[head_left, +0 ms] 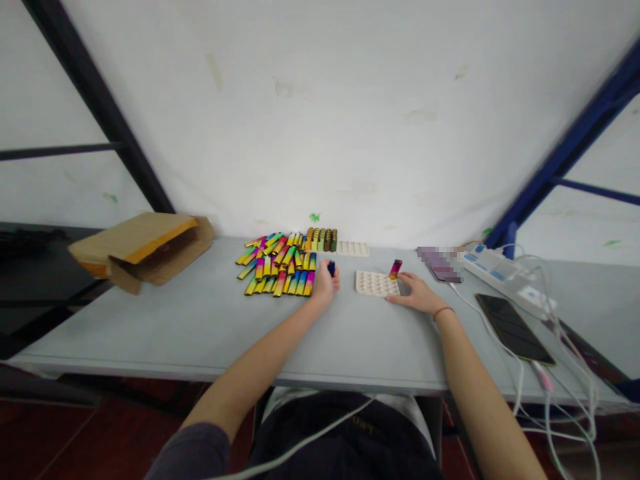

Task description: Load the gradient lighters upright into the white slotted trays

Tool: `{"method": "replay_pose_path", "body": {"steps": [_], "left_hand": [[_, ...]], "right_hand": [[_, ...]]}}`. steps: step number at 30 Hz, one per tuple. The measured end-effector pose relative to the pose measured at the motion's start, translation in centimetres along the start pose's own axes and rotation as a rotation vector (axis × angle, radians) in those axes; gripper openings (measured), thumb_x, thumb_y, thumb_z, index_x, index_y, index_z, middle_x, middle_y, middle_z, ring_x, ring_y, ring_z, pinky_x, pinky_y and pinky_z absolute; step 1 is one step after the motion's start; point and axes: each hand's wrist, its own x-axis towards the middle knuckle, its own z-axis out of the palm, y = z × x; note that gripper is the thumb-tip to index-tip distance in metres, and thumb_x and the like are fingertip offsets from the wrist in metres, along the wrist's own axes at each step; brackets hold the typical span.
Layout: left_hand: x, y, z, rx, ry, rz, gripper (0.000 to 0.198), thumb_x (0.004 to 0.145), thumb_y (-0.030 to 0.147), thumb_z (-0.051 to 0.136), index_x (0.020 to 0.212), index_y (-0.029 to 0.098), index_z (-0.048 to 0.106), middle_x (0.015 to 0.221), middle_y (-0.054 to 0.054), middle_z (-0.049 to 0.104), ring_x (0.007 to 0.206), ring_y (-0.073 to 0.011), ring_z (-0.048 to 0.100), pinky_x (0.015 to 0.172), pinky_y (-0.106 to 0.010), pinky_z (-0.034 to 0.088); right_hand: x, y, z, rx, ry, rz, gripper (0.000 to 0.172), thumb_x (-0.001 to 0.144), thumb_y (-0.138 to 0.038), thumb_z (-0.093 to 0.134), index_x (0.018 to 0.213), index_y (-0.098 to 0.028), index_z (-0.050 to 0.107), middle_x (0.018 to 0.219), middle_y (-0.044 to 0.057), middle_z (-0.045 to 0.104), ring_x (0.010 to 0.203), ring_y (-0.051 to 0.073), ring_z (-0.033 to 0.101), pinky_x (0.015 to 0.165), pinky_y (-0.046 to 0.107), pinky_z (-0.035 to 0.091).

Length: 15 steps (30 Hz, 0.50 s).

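Note:
My left hand (325, 285) is closed around a small dark blue tube (331, 268), which sticks up out of the fist. It is just right of a loose pile of shiny, rainbow-coloured tubes (280, 267). My right hand (415, 294) spans the right end of a white tray with rows of holes (376, 284), thumb at its front edge and fingers at the back. A single purple-and-gold tube (395, 269) stands upright at the tray's back right corner, close to those fingertips. The hand hides part of the tray's right end.
Behind the pile, several tubes stand upright in rows (321, 239), beside another white holed tray (353, 249). An opened cardboard box (150, 247) lies at left. On the right are a phone (514, 329), a second phone (440, 265), a power strip (507, 277) and tangled white cables.

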Motion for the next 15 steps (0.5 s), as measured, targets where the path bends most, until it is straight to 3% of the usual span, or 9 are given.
{"method": "replay_pose_path", "body": {"steps": [9, 15], "left_hand": [[-0.2, 0.2, 0.0, -0.029, -0.023, 0.010, 0.047, 0.091, 0.052, 0.036, 0.054, 0.022, 0.032, 0.038, 0.008, 0.021, 0.031, -0.0062, 0.017, 0.036, -0.019, 0.013], [-0.1, 0.3, 0.0, -0.017, 0.021, -0.019, 0.042, 0.092, 0.041, 0.031, 0.054, 0.023, 0.030, 0.037, 0.007, 0.020, 0.031, -0.0069, 0.015, 0.036, -0.020, 0.010]], "right_hand": [[0.1, 0.1, 0.2, -0.039, 0.012, -0.014, 0.079, 0.070, -0.066, 0.074, 0.131, -0.017, 0.063, 0.136, 0.019, 0.059, 0.131, 0.040, 0.051, 0.115, 0.054, 0.036], [0.5, -0.8, 1.4, -0.097, 0.029, 0.001, 0.090, 0.069, -0.069, 0.074, 0.138, -0.014, 0.059, 0.148, 0.022, 0.048, 0.145, 0.047, 0.029, 0.118, 0.061, 0.025]]}}
